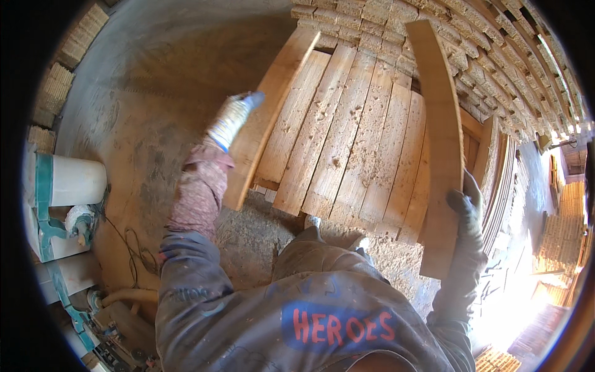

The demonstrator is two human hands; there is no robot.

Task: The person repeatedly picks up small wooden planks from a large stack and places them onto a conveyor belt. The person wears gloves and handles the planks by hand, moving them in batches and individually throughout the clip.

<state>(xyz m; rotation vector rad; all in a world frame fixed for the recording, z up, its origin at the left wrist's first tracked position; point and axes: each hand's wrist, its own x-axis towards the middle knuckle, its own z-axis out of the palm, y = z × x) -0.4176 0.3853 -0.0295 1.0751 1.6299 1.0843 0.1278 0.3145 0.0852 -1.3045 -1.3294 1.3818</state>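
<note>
The left board (279,93) is gripped in the left hand (240,111), the right board (441,136) in the right hand (468,201); both are best kept steady, clear of the planks (347,133).

Left arm (189,260) reached up from lower left, forearm wrapped in reddish cloth (197,195). Left hand (235,118), pale-gloved and blue-tipped, gripped left of centre. Right arm (455,304) rose from lower right; right hand (469,201), grey-gloved, gripped with bent fingers.
</note>
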